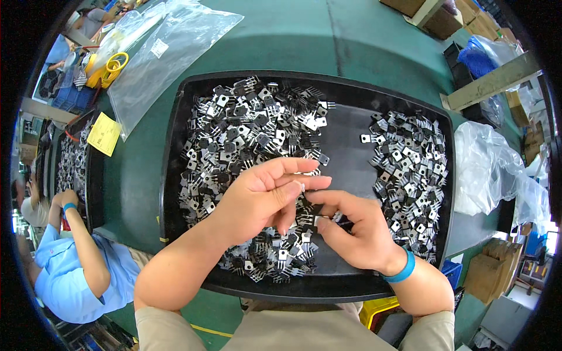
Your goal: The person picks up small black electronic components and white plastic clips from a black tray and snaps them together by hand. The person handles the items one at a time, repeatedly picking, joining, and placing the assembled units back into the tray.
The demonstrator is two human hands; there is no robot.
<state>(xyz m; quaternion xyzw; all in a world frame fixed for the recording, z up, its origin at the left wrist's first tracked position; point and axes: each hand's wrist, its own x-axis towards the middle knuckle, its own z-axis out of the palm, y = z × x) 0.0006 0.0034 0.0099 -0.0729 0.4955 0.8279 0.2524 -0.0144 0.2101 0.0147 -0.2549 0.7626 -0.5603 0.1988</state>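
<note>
A black tray (345, 131) holds many small black transistors with silver tabs and three metal legs, in a large left heap (246, 128) and a smaller right heap (410, 175). Above the left heap's near right edge is my left hand (263, 196), its thumb pressed against a finger and other fingers partly stretched. A tiny pale bit shows at that thumb tip, too small to name. Close beside it, my right hand (357, 231), with a blue wristband (401, 268), is curled round transistors (338, 217); their legs show between thumb and fingers. How many it holds is hidden.
A clear plastic bag (167, 55) lies on the green table (281, 35) at the far left. More crumpled clear bags (486, 169) sit right of the tray. At left, a co-worker in a blue shirt (85, 275) works at another tray (93, 175) bearing a yellow tag (104, 133).
</note>
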